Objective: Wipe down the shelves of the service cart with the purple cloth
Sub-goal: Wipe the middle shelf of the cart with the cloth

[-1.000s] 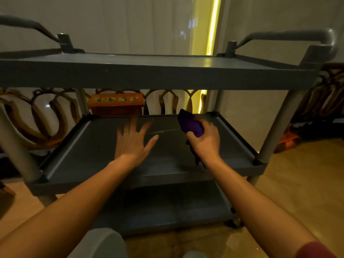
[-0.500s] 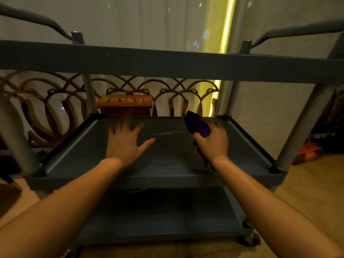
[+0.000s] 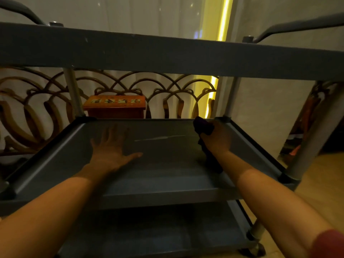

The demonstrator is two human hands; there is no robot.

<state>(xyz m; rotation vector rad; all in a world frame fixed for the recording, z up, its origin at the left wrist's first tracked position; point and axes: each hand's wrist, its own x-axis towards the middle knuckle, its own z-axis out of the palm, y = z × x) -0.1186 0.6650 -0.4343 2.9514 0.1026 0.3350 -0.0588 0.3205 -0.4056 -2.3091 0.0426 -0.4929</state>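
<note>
A grey three-tier service cart fills the view, with its top shelf crossing above my arms. Both arms reach into the middle shelf. My left hand lies flat on it, fingers spread, left of centre. My right hand is at the far right corner, closed around the purple cloth; a dark tail of the cloth hangs below the wrist. A pale streak runs across the shelf between my hands. The bottom shelf shows beneath.
An orange wooden box stands behind the cart, against a curved metal railing and white curtains. A yellow light strip runs down the wall. Cart posts and handles frame both sides. Wooden floor lies at right.
The camera has dropped lower and nearer, so the top shelf now sits above my hands. My right hand has pushed the cloth toward the far right corner; my left hand stays flat.
</note>
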